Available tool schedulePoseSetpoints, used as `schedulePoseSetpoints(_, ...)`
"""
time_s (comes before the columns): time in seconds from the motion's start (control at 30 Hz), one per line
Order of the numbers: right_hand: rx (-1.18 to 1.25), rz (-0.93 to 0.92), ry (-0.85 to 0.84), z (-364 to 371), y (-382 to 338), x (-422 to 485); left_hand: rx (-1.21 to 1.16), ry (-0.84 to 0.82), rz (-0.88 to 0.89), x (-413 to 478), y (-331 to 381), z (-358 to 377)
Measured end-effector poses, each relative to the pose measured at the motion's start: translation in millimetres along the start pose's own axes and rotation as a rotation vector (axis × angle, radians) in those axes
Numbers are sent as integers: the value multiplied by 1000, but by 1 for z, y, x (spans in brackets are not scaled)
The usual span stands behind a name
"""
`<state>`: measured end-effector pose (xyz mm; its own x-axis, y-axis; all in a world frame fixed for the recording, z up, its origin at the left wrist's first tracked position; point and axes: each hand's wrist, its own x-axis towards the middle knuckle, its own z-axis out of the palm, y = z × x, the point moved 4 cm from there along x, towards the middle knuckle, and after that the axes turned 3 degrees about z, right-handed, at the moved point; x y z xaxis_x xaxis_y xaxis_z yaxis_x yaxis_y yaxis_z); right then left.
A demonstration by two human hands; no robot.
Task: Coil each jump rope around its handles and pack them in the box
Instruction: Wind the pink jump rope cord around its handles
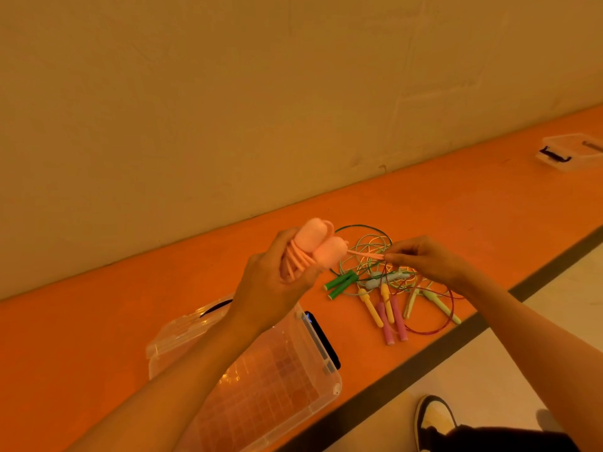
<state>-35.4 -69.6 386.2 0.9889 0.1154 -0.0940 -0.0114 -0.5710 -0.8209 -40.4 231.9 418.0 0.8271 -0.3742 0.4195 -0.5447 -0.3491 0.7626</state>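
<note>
My left hand (274, 282) grips the two pale pink handles (321, 244) of a jump rope held side by side, with several turns of pink cord (298, 261) wound round them. My right hand (424, 259) pinches the free end of that pink cord (365, 254), stretched taut between the hands. Below lies a clear plastic box (326, 399), open, partly hidden by my left forearm. A tangled pile of loose jump ropes (388, 288) lies on the orange floor, with green (339, 283), yellow (370, 306) and pink handles (399, 321) and thin cords.
A dark phone (323, 337) sits at the box's far edge. The box's clear lid (177, 331) lies behind it. A second clear box (567, 151) stands far right by the wall. A dark stripe (424, 363) borders the orange floor. My shoe (434, 419) is at bottom right.
</note>
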Motion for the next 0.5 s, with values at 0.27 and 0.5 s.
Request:
schedulePoseSetpoints(0.27, -354, -124, -186, 39, -11, 4, 81, 125, -233, 9, -30, -18)
schedulePoseSetpoints(0.5, -492, -300, -379, 88, -62, -10, 254, 175, -374, 11, -54, -26)
